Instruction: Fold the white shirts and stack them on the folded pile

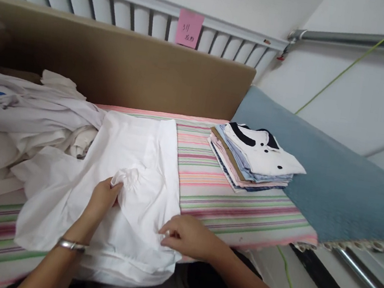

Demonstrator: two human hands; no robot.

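Note:
A white garment lies spread on the striped sheet in front of me. My left hand, with a silver bracelet on the wrist, pinches a bunched bit of the white cloth near the garment's middle. My right hand presses on the garment's lower right edge, fingers curled on the fabric.
A heap of white and cream clothes lies at the left. A stack of folded shirts sits at the right, next to a blue blanket. A brown headboard and a white rail with a pink note stand behind.

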